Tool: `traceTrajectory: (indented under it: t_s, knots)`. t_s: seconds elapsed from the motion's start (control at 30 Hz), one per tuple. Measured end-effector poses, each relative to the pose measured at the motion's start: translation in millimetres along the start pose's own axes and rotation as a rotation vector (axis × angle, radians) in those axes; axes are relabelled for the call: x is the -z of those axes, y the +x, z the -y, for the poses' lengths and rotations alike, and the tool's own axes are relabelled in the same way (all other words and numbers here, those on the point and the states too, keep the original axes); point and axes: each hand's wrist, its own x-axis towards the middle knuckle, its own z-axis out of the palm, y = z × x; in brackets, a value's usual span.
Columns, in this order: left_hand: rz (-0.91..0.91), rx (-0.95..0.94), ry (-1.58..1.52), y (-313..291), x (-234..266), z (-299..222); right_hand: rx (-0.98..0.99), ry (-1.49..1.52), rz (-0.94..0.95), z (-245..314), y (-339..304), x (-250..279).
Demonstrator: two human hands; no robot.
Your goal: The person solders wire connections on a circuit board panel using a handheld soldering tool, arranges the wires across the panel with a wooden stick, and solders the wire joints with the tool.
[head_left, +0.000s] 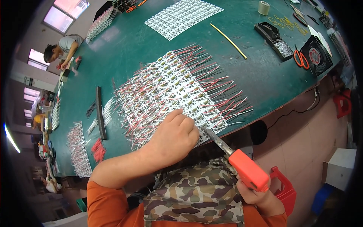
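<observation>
A large white panel of small circuit boards (184, 80) lies near the table's front edge, covered with rows of components and many red, white and black wires. My left hand (174, 135) rests over its near part, fingers curled in and pointing down. Whatever the fingertips hold is hidden behind the hand. In my right hand (252, 195) is a soldering iron (247, 171) with an orange-red handle. Its metal shaft slants up and left, bringing the tip to the panel's near edge, just right of my left fingers.
Left of the panel are a long black bar (100, 113), white wires (108, 112), red wires (98, 150) and another wired panel (78, 151). Farther off lie an unwired panel (183, 17), yellow rod (228, 41), black tray (274, 41), scissors (301, 59) and fan (317, 56). A co-worker (68, 47) leans at the far left.
</observation>
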Motion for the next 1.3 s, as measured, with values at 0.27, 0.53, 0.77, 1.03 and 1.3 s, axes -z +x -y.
traceTrajectory:
  t_s: [0.27, 0.53, 0.77, 1.03, 1.3]
  knots:
    - [0.003, -0.006, 0.007, 0.0, 0.2, 0.0, -0.024, -0.002, 0.0, -1.5, -7.2, 1.8]
    - [-0.018, 0.009, 0.019, -3.2, -0.2, -0.3, -0.046, 0.016, -0.003, -0.3, -7.6, 1.5]
    - [-0.086, 0.012, 0.0, -6.2, -4.7, 1.8, -0.054, 0.05, -0.005, -2.0, -6.4, 0.1]
    - [-0.086, -0.005, 0.001, -7.1, -4.1, 3.0, -0.057, 0.043, -0.013, -2.5, -3.5, -3.5]
    - [-0.066, 0.0, 0.015, -7.5, -3.2, 2.7, -0.077, 0.051, -0.004, 1.9, -2.5, -1.0]
